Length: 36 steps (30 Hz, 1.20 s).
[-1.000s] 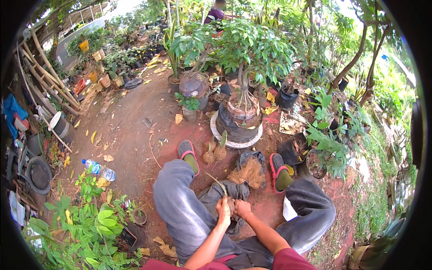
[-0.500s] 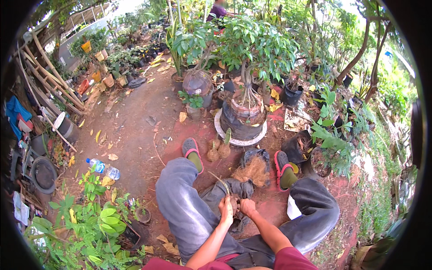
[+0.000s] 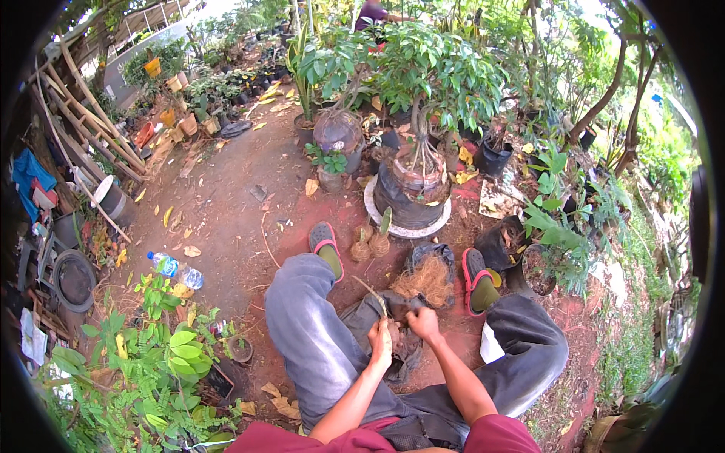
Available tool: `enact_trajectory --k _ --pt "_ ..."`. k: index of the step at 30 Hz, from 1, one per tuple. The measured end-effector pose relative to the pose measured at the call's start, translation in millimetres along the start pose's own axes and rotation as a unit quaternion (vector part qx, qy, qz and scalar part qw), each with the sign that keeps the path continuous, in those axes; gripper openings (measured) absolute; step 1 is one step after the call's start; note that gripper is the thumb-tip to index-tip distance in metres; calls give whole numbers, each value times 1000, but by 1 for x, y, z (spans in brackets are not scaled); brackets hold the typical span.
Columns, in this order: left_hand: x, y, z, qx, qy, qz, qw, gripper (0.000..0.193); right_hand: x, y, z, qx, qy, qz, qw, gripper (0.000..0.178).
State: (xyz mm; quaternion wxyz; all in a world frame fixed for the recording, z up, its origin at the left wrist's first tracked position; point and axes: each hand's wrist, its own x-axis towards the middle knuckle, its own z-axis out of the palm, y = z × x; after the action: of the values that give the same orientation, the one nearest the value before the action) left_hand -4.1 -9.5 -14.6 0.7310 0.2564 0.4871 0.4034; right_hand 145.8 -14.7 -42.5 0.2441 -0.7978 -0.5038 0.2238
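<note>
Between my knees, my left hand (image 3: 381, 343) is closed round a small plant with a long thin curved stem (image 3: 371, 293) and a brown clump of roots (image 3: 395, 334). My right hand (image 3: 424, 323) is a little to the right of the clump, its fingers curled together; whatever they may pinch is too small to make out. Beneath both hands lies a crumpled dark plastic sheet (image 3: 358, 314). Just beyond my right hand, a heap of brown coconut fibre (image 3: 427, 281) rests in a black plastic bag (image 3: 433, 255).
Two fibre-wrapped balls (image 3: 379, 244) sit on the ground ahead, one with a green shoot. A large potted tree (image 3: 411, 192) stands behind them on a white round base. Plastic bottles (image 3: 175, 270) lie left, black pots (image 3: 500, 245) stand right. Another person (image 3: 371, 15) is far back.
My right hand has moved off the root clump, forward and slightly right toward the fibre. My left hand keeps its hold on the plant. The view has shifted slightly.
</note>
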Motion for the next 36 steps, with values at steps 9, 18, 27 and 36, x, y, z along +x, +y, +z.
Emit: enact_trajectory --k 9,18,27,36 --pt "-3 0 1 -4 5 -22 1000 31 -13 10 -18 -28 -62 6 998 37" --pt "0 -1 1 0 -1 -13 1000 30 -13 0 -7 11 1 -45 999 33" --pt "-2 -2 -2 12 -11 -17 1000 31 -5 -11 -31 136 73 -50 987 30" --pt "5 3 2 -46 -21 7 999 37 -9 -14 -56 206 -55 -55 976 30"
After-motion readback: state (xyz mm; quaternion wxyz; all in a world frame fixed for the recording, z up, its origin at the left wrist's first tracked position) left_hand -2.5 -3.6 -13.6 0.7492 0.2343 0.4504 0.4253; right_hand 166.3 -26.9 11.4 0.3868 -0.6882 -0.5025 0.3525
